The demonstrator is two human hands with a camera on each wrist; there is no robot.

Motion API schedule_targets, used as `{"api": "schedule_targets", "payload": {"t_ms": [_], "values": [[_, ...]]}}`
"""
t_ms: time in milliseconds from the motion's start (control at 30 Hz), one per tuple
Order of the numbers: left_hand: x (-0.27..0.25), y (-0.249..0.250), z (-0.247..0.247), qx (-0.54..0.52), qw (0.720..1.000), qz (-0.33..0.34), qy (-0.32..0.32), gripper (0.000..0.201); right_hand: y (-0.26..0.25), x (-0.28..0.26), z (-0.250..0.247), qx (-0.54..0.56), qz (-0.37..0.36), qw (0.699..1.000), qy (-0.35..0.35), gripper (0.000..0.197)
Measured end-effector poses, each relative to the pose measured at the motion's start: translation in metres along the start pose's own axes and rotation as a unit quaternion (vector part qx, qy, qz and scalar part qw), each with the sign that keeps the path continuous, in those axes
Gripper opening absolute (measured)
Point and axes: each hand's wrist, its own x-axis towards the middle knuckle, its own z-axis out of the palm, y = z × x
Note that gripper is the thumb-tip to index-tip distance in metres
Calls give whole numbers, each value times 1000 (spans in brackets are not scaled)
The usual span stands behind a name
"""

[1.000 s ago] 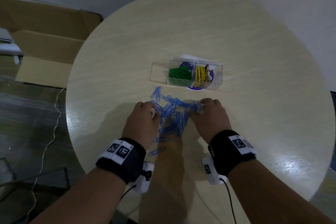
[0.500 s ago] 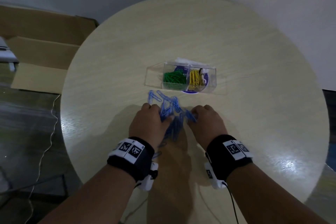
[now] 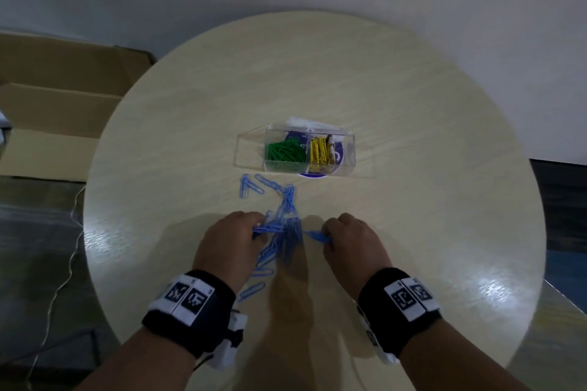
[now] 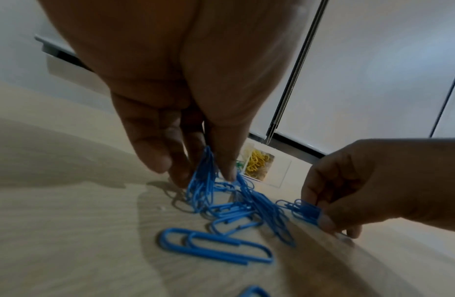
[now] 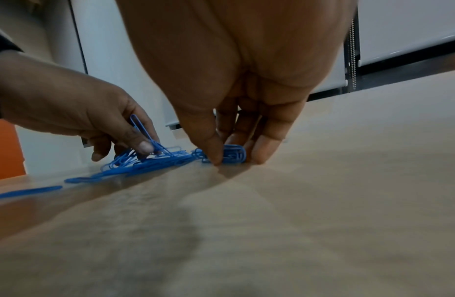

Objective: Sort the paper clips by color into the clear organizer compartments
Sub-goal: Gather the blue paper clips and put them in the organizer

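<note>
The blue paper clips (image 3: 282, 232) lie in a loose, tangled pile on the round wooden surface (image 3: 413, 105), between the two hands and just in front of the clear organizer (image 3: 346, 152). The left hand (image 3: 230, 244) is at the left side of the pile; in the left wrist view its grip is clamped on a bunch of blue clips, pinched between thumb and fingers (image 4: 150, 144) and lifted at one end while the other ends trail into the pile. The right hand (image 3: 352, 244) is at the right side of the pile; its grip is likewise clamped on a small cluster of blue clips, held between thumb and fingertips (image 5: 264, 148) against the surface. A few single blue clips lie apart from the pile: two or three at its far end near the organizer, and two at its near end beside the left wrist. The organizer stands well toward the middle of the surface, with green paper clips (image 3: 284, 151) in its left compartment and yellow paper clips (image 3: 319, 149) in the compartment next to it on the right. Each wrist carries a black band (image 3: 190, 311) with white coded markers. A flattened cardboard box (image 3: 57, 111) lies on the floor to the left of the surface.
</note>
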Motion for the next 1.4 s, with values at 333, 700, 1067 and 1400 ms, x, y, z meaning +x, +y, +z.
{"api": "schedule_targets", "payload": {"t_ms": [333,700,1067,1400], "values": [[5,-3,1,28,997,-60,50,41,11,-7,-4,37,38,999,-2,25],[-2,-11,-1,46,999,-17,22,34,6,-11,-3,34,40,998,-15,25],[-11,-11,-4,213,977,18,-17,13,9,-12,0,-16,6,1000,-18,20],[4,-11,-20,187,980,60,-16,13,23,-9,-16,89,73,993,-1,15]]}}
